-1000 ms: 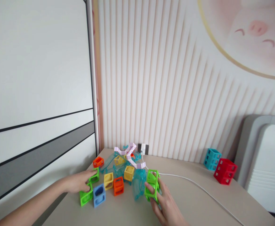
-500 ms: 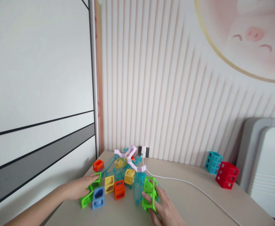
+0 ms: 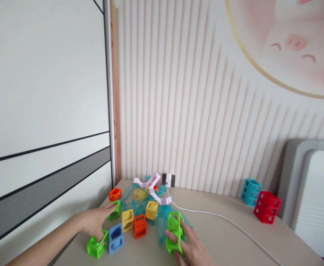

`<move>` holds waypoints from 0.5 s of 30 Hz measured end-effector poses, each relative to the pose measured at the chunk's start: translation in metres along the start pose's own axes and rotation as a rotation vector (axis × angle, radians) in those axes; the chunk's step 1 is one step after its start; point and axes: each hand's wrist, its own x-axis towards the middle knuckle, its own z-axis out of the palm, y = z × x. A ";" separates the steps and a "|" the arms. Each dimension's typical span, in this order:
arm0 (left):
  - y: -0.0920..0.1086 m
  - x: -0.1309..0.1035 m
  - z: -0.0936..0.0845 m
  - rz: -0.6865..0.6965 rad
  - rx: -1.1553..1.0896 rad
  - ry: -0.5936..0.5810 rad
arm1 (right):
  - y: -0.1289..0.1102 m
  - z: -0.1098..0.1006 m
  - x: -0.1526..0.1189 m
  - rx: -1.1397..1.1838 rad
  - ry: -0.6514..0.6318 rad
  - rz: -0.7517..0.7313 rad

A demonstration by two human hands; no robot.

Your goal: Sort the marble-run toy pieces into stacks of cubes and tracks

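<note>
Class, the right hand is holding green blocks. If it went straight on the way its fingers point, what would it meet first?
Most likely the see-through teal piece, just beyond the green blocks in the right hand. They overlap in view, so any gap is unclear.

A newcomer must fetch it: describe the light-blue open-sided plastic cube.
On the beige tabletop, find the left hand. Just right of it, the light-blue cube stands between a lime-green plastic cube and a yellow one. No neighbour is blue.
</note>
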 end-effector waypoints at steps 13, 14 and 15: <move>0.014 -0.013 -0.026 -0.016 -0.045 -0.074 | 0.005 0.012 -0.002 -0.016 0.024 -0.001; 0.014 -0.014 -0.027 -0.014 -0.061 -0.059 | 0.006 0.013 -0.002 -0.020 0.023 -0.003; 0.014 -0.016 -0.028 -0.009 -0.079 -0.041 | 0.006 0.014 -0.002 -0.027 0.017 -0.004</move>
